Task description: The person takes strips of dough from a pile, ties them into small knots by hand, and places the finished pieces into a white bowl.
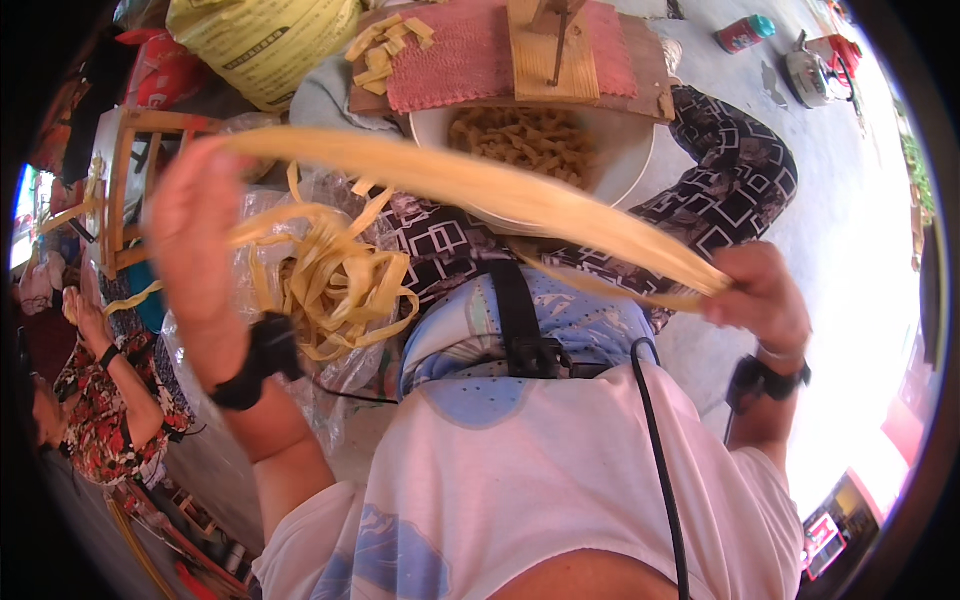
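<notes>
A bundle of long, flat, pale-yellow strips [480, 185] is stretched across in front of me, blurred by motion; I cannot tell what they are made of. My left hand [195, 220], smeared, is closed at the bundle's left end. At the other end, my right hand [760, 290] pinches the strips between closed fingers. A loose strip sags below the bundle near my right hand. On clear plastic at my left, beside my thigh, lies a tangled heap of the same yellow strips [345, 285].
A white basin [635, 165] of short yellowish pieces stands between my legs, under a board with a red cloth [450, 75] and a wooden block with a metal rod [557, 60]. Left are a yellow sack [265, 45], a wooden frame [120, 190] and another person [110, 410] handling a strip.
</notes>
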The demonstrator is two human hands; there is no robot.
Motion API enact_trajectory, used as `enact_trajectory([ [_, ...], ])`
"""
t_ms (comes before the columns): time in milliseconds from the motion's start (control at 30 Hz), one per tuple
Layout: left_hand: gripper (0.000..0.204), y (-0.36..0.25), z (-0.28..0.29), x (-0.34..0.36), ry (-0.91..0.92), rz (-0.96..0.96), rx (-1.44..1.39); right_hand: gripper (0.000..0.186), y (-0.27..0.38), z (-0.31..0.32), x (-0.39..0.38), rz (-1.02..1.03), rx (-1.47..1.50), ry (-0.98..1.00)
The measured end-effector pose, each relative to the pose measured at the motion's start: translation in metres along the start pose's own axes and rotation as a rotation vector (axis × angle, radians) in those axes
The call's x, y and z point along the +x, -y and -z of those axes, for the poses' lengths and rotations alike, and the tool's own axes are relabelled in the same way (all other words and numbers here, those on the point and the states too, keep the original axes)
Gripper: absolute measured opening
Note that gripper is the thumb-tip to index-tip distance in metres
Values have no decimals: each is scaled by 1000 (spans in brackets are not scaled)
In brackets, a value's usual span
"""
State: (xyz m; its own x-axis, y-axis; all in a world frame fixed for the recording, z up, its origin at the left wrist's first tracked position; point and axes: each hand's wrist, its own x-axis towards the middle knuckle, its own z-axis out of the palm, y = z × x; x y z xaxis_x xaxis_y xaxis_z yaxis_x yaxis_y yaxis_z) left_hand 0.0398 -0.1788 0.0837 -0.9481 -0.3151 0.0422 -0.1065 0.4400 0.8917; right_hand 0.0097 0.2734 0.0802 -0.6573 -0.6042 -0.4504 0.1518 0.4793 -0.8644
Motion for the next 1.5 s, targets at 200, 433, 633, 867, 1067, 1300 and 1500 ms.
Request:
enact_trajectory([
  [200,22,70,161,-36,-332,102,360,9,-3,44,-85,-267,-235,-585],
  [433,38,66,73,-59,1,-118,1434,14,10,-28,-20,-58,-354,-323],
  [633,52,-28,-94,-38,646,-272,-120,11,38,-74,74,468,-447,-204],
  [867,19,-43,-160,-8,761,-264,26,13,6,-56,110,259,-151,-460],
  [1067,27,-11,-205,32,673,120,-685,28,39,-60,116,274,636,-230],
  [1300,18,-12,-227,13,693,228,-751,26,18,-42,151,336,-360,-901],
  [1500,14,-1,-231,13,810,393,-957,21,5,-43,151,287,-238,-896],
])
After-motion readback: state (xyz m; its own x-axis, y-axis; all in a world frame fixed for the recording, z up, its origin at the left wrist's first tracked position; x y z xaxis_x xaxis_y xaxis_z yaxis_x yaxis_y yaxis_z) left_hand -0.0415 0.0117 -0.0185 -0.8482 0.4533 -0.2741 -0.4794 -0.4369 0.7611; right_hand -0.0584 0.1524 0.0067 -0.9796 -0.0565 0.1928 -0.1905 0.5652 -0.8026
